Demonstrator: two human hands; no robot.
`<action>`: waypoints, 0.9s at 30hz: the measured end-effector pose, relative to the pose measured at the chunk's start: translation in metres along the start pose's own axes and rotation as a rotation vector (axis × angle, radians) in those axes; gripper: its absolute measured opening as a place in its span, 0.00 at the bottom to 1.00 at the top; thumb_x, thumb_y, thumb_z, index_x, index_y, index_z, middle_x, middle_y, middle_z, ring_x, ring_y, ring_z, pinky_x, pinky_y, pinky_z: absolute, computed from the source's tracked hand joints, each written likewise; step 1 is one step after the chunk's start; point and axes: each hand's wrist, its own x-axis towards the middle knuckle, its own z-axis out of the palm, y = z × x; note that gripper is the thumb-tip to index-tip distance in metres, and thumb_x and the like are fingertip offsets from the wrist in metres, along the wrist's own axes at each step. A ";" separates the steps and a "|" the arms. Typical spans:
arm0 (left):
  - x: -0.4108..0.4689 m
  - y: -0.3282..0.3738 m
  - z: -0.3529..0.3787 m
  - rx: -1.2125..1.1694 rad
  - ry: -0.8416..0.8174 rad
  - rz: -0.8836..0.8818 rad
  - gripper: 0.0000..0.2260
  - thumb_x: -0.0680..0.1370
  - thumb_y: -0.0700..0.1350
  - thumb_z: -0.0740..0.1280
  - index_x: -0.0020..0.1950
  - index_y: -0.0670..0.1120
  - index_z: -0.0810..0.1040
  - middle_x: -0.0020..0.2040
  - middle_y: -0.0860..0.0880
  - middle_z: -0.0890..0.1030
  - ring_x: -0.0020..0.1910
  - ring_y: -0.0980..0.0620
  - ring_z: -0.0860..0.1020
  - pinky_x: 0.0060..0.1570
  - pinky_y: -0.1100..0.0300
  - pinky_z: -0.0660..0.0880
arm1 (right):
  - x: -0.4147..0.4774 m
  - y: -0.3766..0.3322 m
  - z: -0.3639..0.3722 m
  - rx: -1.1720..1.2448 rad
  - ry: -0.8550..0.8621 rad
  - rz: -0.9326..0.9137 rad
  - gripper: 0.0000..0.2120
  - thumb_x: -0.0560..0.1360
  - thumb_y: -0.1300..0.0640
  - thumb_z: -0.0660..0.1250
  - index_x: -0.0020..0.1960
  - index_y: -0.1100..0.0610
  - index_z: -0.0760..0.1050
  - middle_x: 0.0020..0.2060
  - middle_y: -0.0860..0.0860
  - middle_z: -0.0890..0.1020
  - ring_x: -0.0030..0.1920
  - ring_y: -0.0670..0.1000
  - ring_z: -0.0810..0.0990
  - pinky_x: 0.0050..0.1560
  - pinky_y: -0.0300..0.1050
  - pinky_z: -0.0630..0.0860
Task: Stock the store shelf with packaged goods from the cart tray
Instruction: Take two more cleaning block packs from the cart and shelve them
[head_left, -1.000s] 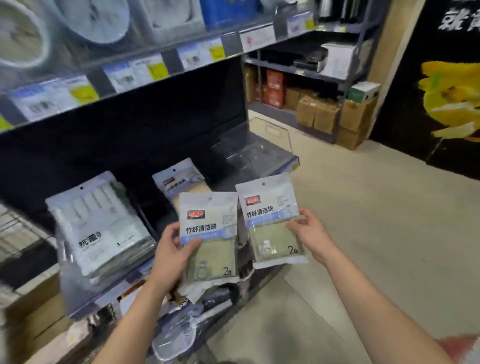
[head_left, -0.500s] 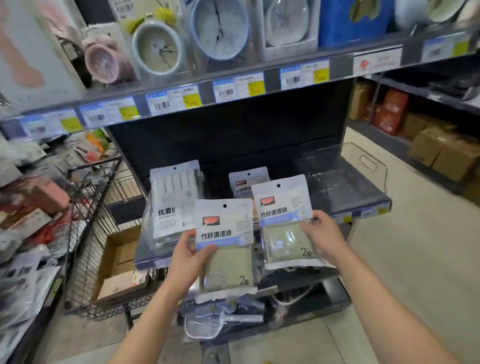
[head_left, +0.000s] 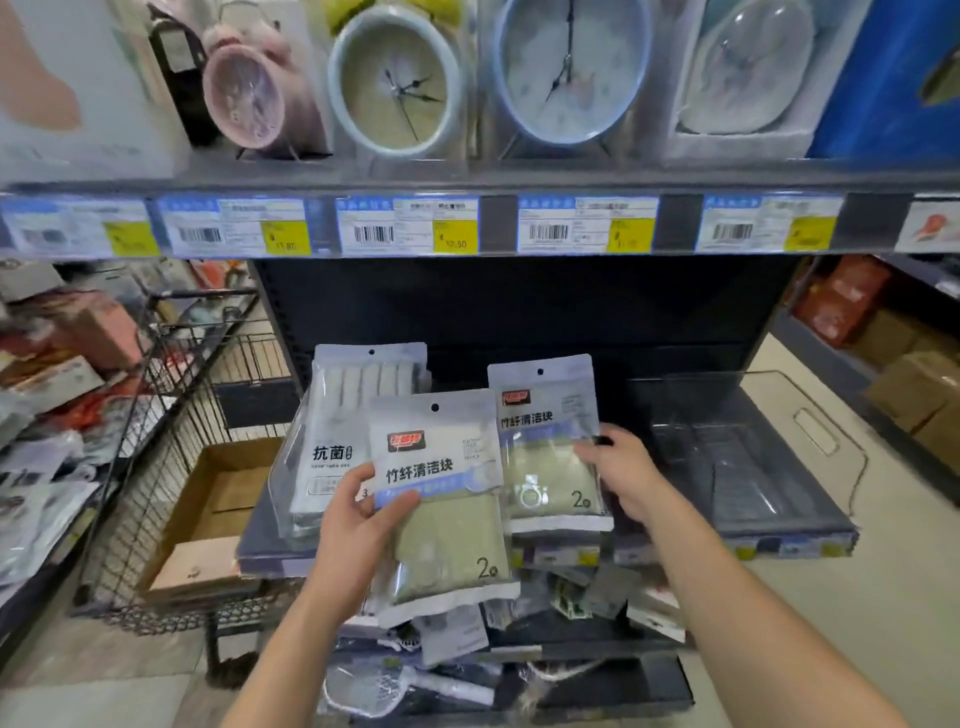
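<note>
**Two slippery packs, one crowded slot**

The left hand (head_left: 358, 525) grips a sponge pack (head_left: 441, 499) by its left edge, thumb across the front and fingers behind, so the pack hangs upright in front of the shelf lip. With only one edge pinched, the glossy film could slide out and drop among the loose goods just below the hand.

The right hand (head_left: 621, 475) has its fingers curled around the right edge of a second sponge pack (head_left: 548, 447), which stands just behind and to the right of the first. Whether that pack already rests on the shelf (head_left: 270, 545) or hangs from the fingers cannot be told; if the hand lets go too soon, the pack may tip forward onto the left-hand pack.

Just left of the left hand stands a white cloth pack (head_left: 340, 441), upright on the shelf and close enough that pushing the sponge pack in could nudge it sideways or topple it.

Right of the right hand sits a clear tray (head_left: 753, 467), seemingly bare; a swinging wrist might knock it toward the shelf edge. Farther left of both hands is the wire cart (head_left: 171, 415), the likely source of more stock.
</note>
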 end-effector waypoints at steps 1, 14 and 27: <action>0.004 0.000 0.002 -0.011 0.000 0.001 0.18 0.78 0.37 0.74 0.62 0.53 0.74 0.48 0.45 0.89 0.44 0.45 0.88 0.40 0.54 0.83 | 0.009 0.001 0.002 -0.004 -0.012 0.006 0.15 0.76 0.65 0.72 0.62 0.56 0.77 0.49 0.55 0.85 0.47 0.54 0.85 0.40 0.45 0.80; 0.033 -0.012 0.060 0.028 0.046 -0.044 0.18 0.78 0.37 0.74 0.64 0.50 0.75 0.48 0.43 0.89 0.46 0.43 0.88 0.47 0.48 0.83 | 0.052 0.024 0.005 -0.446 0.063 -0.059 0.20 0.77 0.54 0.73 0.67 0.58 0.78 0.55 0.53 0.83 0.56 0.56 0.82 0.54 0.46 0.78; 0.083 -0.035 0.133 0.118 0.111 -0.057 0.24 0.76 0.40 0.77 0.69 0.45 0.72 0.54 0.47 0.86 0.48 0.52 0.87 0.45 0.58 0.83 | 0.029 0.019 -0.007 -0.191 -0.059 -0.168 0.12 0.76 0.51 0.74 0.54 0.43 0.73 0.44 0.48 0.83 0.47 0.50 0.83 0.52 0.53 0.81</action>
